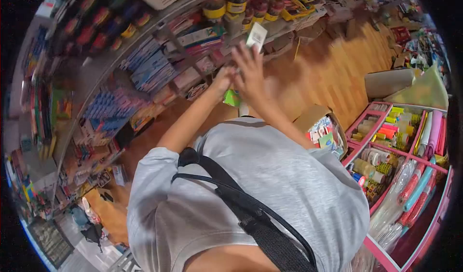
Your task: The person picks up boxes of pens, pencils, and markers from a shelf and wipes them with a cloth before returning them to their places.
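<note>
My two hands meet in front of my chest, above the floor by the shelves. My left hand is closed, its fingers bent at the near side of a small bright green packet that shows below the hands. My right hand lies across it with fingers stretched and spread. Beyond the right fingertips sticks out a white card with a barcode. Whether card and green packet are one piece is hidden by the hands, which are slightly blurred.
Crowded shelves curve along the left, with yellow-lidded jars at the top. At right stands a pink divided display with tape rolls and wrapped rolls. A cardboard box of small packs sits beside it on the wooden floor.
</note>
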### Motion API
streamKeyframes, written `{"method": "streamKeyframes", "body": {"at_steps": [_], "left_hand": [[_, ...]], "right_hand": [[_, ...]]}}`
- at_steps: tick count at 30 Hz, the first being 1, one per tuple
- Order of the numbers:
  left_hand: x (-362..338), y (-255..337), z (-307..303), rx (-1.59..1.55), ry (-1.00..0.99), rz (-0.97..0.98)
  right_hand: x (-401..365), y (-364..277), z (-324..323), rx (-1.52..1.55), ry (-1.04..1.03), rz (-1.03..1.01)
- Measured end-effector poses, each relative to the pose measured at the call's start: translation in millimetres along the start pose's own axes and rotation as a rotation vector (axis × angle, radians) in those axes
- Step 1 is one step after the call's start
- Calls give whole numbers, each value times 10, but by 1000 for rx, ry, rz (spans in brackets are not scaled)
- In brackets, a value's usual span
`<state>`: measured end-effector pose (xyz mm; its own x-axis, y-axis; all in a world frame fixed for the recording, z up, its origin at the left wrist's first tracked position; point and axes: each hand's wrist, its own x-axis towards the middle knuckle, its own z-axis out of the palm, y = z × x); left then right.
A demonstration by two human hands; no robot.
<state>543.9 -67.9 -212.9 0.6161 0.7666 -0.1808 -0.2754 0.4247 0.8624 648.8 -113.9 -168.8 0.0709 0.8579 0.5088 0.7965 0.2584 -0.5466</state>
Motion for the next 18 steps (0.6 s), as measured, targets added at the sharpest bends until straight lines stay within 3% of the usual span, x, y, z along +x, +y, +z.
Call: {"method": "streamKeyframes", "body": {"at_steps": [3,4,7,10,11,13,15,17,18], "left_hand": [[-189,-19,-205,97,2,103],[-305,164,-141,104,24,-103],[-600,283,-29,8,-71,-300],[-805,312,-9,-145,-158,-270],[-853,320,-25,-225,-175,-227],[-927,392,-111,-172,-163,-193],[-975,452,-162,-94,-109,-95],[-1005,401,-272,-89,-81,-76],[-997,357,-324,183,40,14]], "right_hand": [[-103,-263,119,16,-41,-14],[-99,-253,139,16,-25,17],[138,-15,10,-158,248,78],[236,233,-124,577,389,632],[142,337,-151,864,275,807],[52,67,-162,1384,67,916],[-147,-218,26,1319,-57,1005],[-254,-562,93,1233,-13,1026],[-242,-709,105,1260,26,1025]]}}
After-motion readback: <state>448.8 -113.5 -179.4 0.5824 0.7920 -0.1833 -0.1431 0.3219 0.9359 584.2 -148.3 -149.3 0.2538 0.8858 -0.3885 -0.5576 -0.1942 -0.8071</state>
